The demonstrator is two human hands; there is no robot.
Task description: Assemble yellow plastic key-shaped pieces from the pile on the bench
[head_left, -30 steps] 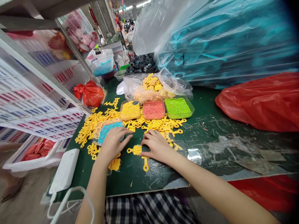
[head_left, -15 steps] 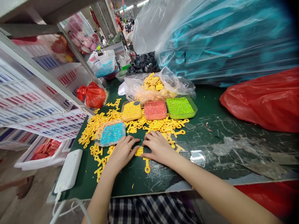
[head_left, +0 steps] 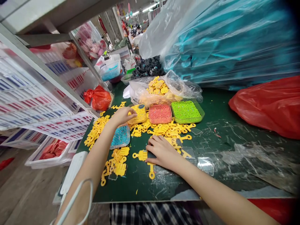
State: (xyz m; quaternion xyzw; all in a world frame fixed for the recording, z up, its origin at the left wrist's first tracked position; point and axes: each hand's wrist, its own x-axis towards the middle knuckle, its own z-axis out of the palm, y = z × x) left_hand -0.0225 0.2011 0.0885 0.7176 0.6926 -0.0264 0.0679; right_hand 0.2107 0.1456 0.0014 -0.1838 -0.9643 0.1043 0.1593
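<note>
My left hand (head_left: 123, 116) reaches over the box of yellow beads (head_left: 141, 115), its thumb and fingertips drawn together at the beads. Whether a bead is between them is too small to see. On the green tabletop, my right hand (head_left: 162, 152) rests with bent fingers, thumb and forefinger at the right end of a flat yellow plastic piece with a ring (head_left: 141, 155). Just below that hand lies another ringed yellow piece (head_left: 152, 171). Under my left forearm, a box of blue beads (head_left: 120, 136) is partly hidden. Boxes of red beads (head_left: 160, 113) and green beads (head_left: 187, 111) stand alongside.
Loose yellow pieces (head_left: 97, 129) surround the boxes, and a clear bag (head_left: 140, 90) behind holds more. A white power bank (head_left: 73, 170) with a cable lies at the left edge. Red plastic (head_left: 267, 106) and wrapped blue goods (head_left: 234, 47) stand right. Crates (head_left: 63, 125) are stacked left.
My left hand has left the yellow piece and moved up and left to the yellow beads. My right hand stays by the piece, whose ring end now shows. The view has shifted slightly.
</note>
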